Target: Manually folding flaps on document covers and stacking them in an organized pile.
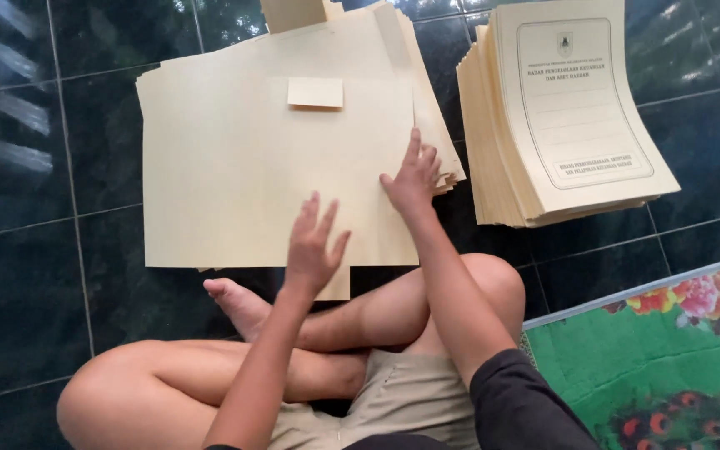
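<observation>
Matt cream card sheets point(235, 167) are lying smooth on glossy dark floor tiles point(18, 250) reflecting light, beside a printed paper-card stack point(568, 108) and a woven-looking floral mat point(668, 358)

Cream paper folder sheet point(235, 175) lies flat atop a fanned stack point(435, 142).

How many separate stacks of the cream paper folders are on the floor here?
2. One spread-out stack lies in front of the person, with the left hand and right hand on it. A neater printed stack sits to its right. More may lie beyond the top edge.
</observation>
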